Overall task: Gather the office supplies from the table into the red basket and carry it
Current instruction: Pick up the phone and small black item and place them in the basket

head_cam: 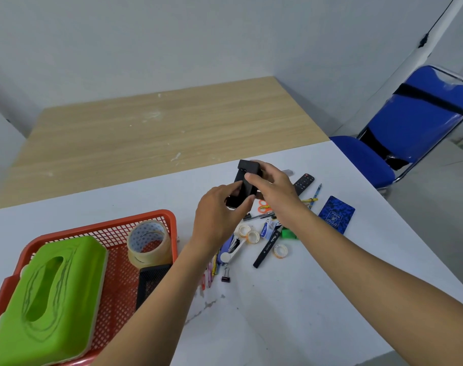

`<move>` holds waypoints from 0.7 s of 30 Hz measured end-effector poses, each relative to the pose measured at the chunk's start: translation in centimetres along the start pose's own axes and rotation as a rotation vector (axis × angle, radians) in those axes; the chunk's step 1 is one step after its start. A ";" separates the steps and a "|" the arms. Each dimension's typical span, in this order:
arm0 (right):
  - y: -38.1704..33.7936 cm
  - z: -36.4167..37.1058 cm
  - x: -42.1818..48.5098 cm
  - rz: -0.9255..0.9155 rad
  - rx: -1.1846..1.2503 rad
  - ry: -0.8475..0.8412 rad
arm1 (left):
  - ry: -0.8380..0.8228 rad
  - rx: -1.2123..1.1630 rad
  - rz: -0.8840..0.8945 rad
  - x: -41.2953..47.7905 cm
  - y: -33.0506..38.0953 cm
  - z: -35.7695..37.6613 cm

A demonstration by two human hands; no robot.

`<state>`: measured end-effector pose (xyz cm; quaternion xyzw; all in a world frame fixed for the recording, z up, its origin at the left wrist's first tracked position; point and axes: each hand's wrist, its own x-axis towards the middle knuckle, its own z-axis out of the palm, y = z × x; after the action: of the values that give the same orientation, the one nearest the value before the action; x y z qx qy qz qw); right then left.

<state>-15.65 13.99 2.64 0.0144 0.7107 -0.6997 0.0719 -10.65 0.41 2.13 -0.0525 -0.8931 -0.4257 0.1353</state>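
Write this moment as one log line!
left hand, right hand: grip black item | basket: tape, tissue box inside | table: pens, notebook

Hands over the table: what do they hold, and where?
A black block: the left hand grips its near end, the right hand its far part.

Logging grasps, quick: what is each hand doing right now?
Left hand: grips the lower end of the black rectangular block.
Right hand: grips the same block's upper part.
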 end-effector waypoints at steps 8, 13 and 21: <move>0.1 0.7 -0.6 0.010 -0.019 -0.069 | -0.008 -0.066 -0.144 0.2 0.8 -0.6; 0.7 2.9 -0.7 -0.006 -0.071 -0.119 | -0.018 -0.044 -0.208 -0.7 0.0 -2.1; 1.1 8.9 -2.1 -0.001 -0.138 -0.237 | 0.095 -0.027 -0.275 -3.7 -2.3 -6.5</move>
<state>-12.76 5.34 1.70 -0.0736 0.7435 -0.6462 0.1558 -6.34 -5.98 3.22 0.0884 -0.8787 -0.4542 0.1171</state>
